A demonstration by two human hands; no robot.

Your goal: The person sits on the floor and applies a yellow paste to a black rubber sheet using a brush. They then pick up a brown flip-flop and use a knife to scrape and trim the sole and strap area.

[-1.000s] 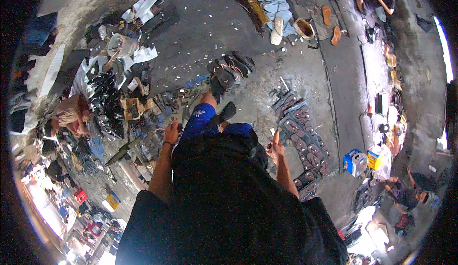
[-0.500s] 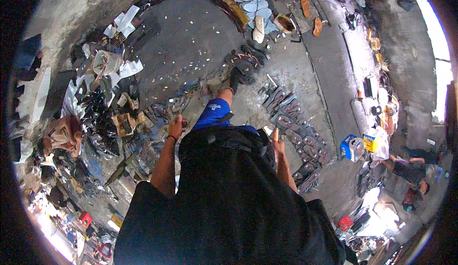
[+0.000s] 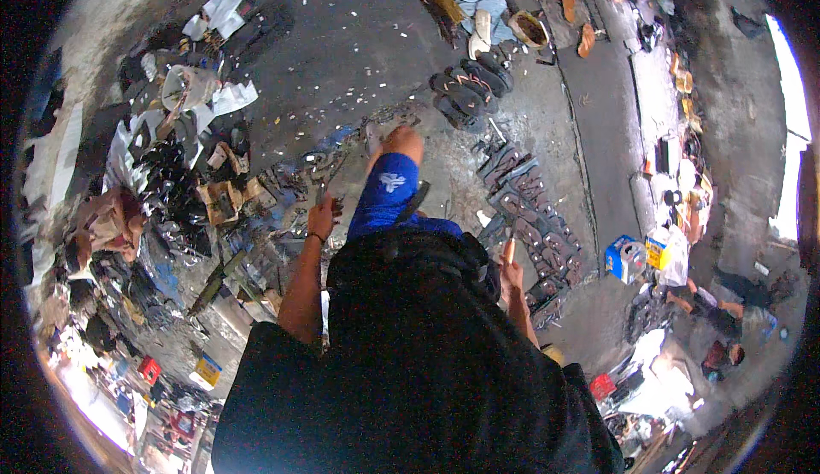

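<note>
Dark brown, sole-shaped footwear pieces [image 3: 540, 226] lie in close, slanting rows on the grey concrete floor [image 3: 547, 111], ahead and to the right of the right hand in the head view. That right hand [image 3: 511, 279] looks curled, with a slim tan shape rising from its top; I cannot tell whether this is a handle or a finger, or whether anything is clamped. The left hand [image 3: 319, 218] hangs well apart from it, its fingers bent, and I cannot tell if they grip something.

Footing seems the main risk. 1 leg in blue cloth shorts [image 3: 389, 194] is forward, near a cluster of black flat sandals with pale pinkish lines [image 3: 468, 94]. Its foot is hidden, so a careless step could scatter or crush them. Loose scraps around the torn brown cardboard box [image 3: 220, 203] could also catch a foot. Should the tan shape belong to a sharp tool, a stumble might bring it against a leg.

The brown pieces look long, dull and round-ended, several overlapping, with greyer pieces among them. Their rows are uneven; straps and stitching are too small to make out.
</note>
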